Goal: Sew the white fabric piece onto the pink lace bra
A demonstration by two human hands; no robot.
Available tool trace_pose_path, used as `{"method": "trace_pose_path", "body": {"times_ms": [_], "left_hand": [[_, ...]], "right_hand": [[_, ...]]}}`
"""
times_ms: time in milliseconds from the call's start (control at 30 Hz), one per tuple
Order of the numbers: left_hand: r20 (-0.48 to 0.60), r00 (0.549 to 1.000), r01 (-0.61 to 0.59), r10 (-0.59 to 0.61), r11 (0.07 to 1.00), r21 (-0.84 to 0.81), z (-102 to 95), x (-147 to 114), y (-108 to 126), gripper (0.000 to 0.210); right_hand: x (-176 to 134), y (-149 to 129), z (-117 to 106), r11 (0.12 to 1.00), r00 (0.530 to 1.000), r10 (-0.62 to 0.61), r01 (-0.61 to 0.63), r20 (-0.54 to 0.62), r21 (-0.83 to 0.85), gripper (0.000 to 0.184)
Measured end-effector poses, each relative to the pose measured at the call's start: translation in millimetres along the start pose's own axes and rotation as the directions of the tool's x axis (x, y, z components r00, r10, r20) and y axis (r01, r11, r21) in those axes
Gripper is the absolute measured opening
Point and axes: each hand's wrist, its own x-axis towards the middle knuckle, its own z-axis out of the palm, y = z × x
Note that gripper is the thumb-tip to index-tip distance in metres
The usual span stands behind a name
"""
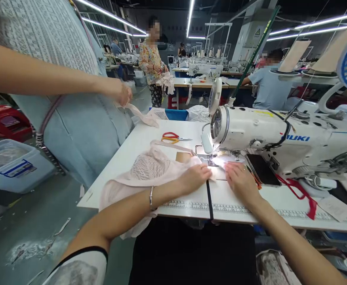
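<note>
A pale pink garment with a lace panel (151, 167) lies across the left of the white sewing table, and part of it hangs over the front edge. My left hand (195, 179) grips its right end just in front of the needle area, fingers bent on the cloth. Close to the lit presser foot (211, 161), my right hand (241, 181) has its fingers together on the edge of the same cloth; the fingertips are partly lost in glare. The white sewing machine (250, 128) stands over the work.
Scissors with red and yellow handles (171, 137) lie behind the garment. A phone (262, 169) and a red ribbon (302, 192) are right of my hand. At left, another person's hand (118, 93) holds a pale strip (142, 115) over the table corner. Thread cones (295, 55) stand behind the machine.
</note>
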Motion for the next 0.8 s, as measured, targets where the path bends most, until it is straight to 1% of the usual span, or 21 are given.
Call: {"method": "trace_pose_path", "body": {"times_ms": [67, 100, 167, 233, 267, 333, 433, 500, 533, 600, 667, 733, 800], "left_hand": [[0.027, 1.0, -0.012, 0.011, 0.999, 0.048, 2.7, -2, 16, 0.025], [0.044, 0.999, -0.011, 0.007, 0.997, 0.081, 3.6, -3, 22, 0.027], [0.071, 0.997, -0.005, -0.005, 0.99, 0.139, 3.6, -5, 24, 0.031], [0.069, 0.998, -0.003, -0.008, 0.988, 0.157, 1.8, -5, 16, 0.029], [0.049, 0.999, -0.006, -0.001, 0.991, 0.133, 1.0, -5, 9, 0.027], [-0.01, 1.0, -0.029, 0.03, 0.998, 0.053, 1.2, -4, -9, 0.025], [-0.094, 0.991, -0.101, 0.094, 0.992, -0.071, 6.1, -2, -32, 0.031], [-0.114, 0.984, -0.148, 0.137, 0.984, -0.096, 9.1, -4, -39, 0.037], [-0.106, 0.983, -0.158, 0.148, 0.983, -0.095, 9.5, -6, -40, 0.039], [-0.057, 0.989, -0.14, 0.137, 0.989, -0.044, 8.2, -9, -35, 0.038], [0.021, 0.996, -0.087, 0.086, 0.993, 0.079, 4.7, -9, -24, 0.036], [0.081, 0.996, -0.042, 0.023, 0.97, 0.239, 0.8, -6, -10, 0.034], [0.115, 0.993, -0.031, -0.011, 0.935, 0.353, -2.1, 0, 3, 0.034]], "right_hand": [[7, -9, 2, 0.996, 0.992, -0.081, 0.083, 0.096, -0.016, 0.02], [9, -11, 3, 0.995, 0.984, -0.095, 0.1, 0.151, -0.024, 0.019], [12, -14, 6, 0.996, 0.971, -0.077, 0.086, 0.225, -0.031, 0.016], [16, -15, 7, 0.998, 0.966, -0.051, 0.06, 0.253, -0.025, 0.009], [18, -15, 6, 0.998, 0.962, -0.045, 0.052, 0.268, -0.02, 0.008], [22, -14, 4, 0.999, 0.949, -0.034, 0.034, 0.313, 0.005, 0.014], [28, -10, -2, 0.996, 0.916, 0.001, -0.037, 0.402, 0.08, 0.022], [29, -3, -5, 0.98, 0.891, 0.008, -0.098, 0.454, 0.176, 0.028], [28, 1, -7, 0.963, 0.881, -0.007, -0.121, 0.472, 0.241, 0.031], [26, 8, -9, 0.92, 0.872, -0.04, -0.158, 0.487, 0.359, 0.036], [23, 10, -9, 0.901, 0.877, -0.036, -0.179, 0.48, 0.396, 0.032], [20, 6, -8, 0.922, 0.886, -0.008, -0.172, 0.463, 0.346, 0.029], [19, -3, -5, 0.95, 0.901, 0.033, -0.162, 0.432, 0.266, 0.029]]}}
